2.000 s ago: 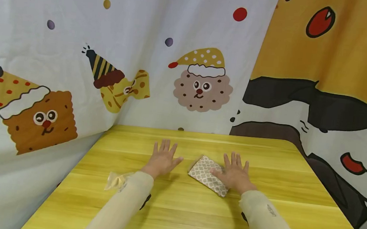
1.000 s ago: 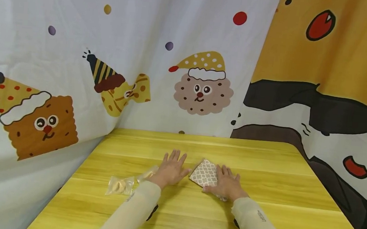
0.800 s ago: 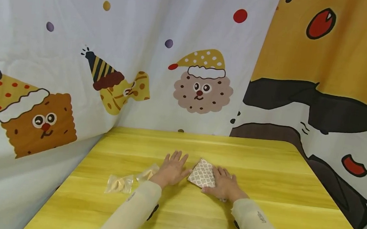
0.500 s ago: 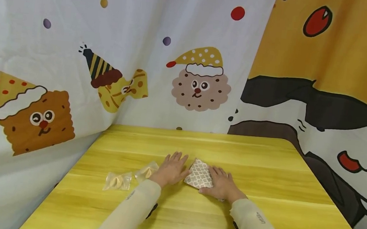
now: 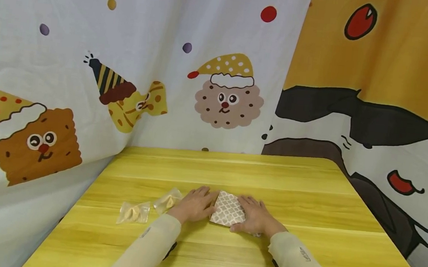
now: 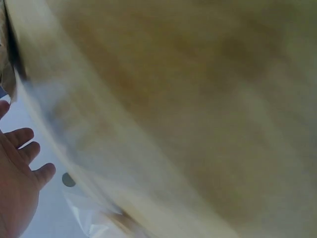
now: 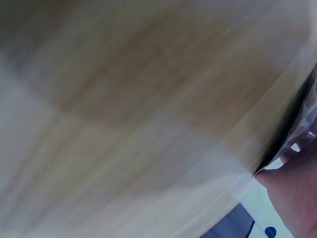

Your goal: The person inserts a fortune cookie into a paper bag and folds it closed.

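Note:
A flat paper bag (image 5: 227, 209) with a beige-and-white lattice print lies on the table between both hands. My right hand (image 5: 254, 217) holds it across its right part, thumb along the near edge and fingers over the far side. In the right wrist view the thumb tip meets the edge of the bag (image 7: 306, 119). My left hand (image 5: 193, 204) is at the bag's left end, thumb and fingertips right at that edge, fingers loosely extended; the left wrist view shows these fingers (image 6: 45, 173) apart. Two clear-wrapped fortune cookies, one nearer (image 5: 134, 214) and one farther (image 5: 169, 200), lie left of the left hand.
The yellow wood-grain table (image 5: 303, 254) reaches back to a white curtain (image 5: 163, 17) printed with cartoon biscuits. More printed curtain, orange and black, hangs on the right. Both wrist views are mostly blurred tabletop.
The right hand has come down onto the paper bag, and the bag has moved left and turned. The left hand has moved in to its left end. Both fortune cookies have come into view.

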Demonstrator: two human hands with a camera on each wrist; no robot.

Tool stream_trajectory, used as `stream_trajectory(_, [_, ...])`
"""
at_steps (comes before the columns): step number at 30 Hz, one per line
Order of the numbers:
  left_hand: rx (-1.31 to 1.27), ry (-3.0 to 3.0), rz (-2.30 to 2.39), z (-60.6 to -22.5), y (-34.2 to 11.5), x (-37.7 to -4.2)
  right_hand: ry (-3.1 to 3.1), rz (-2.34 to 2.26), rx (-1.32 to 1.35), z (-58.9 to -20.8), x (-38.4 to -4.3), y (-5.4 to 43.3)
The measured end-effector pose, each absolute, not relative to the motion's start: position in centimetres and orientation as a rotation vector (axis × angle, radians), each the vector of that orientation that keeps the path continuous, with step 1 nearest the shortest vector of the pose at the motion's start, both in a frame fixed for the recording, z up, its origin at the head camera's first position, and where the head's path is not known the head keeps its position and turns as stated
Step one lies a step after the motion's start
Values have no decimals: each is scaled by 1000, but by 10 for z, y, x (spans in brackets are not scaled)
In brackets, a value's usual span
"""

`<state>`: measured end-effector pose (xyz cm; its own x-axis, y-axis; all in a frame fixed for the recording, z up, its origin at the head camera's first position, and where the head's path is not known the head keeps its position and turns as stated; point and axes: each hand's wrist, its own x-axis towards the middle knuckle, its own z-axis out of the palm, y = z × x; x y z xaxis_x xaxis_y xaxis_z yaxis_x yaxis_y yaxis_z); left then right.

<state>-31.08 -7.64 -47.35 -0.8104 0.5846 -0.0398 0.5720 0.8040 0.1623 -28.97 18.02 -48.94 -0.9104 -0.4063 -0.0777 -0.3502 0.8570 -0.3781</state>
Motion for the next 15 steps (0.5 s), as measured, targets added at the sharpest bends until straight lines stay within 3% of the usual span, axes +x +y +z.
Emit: stream_trajectory(15, [823,2854,-1,-483,-86,-306,2830,-510,-521,-476,-294,170])
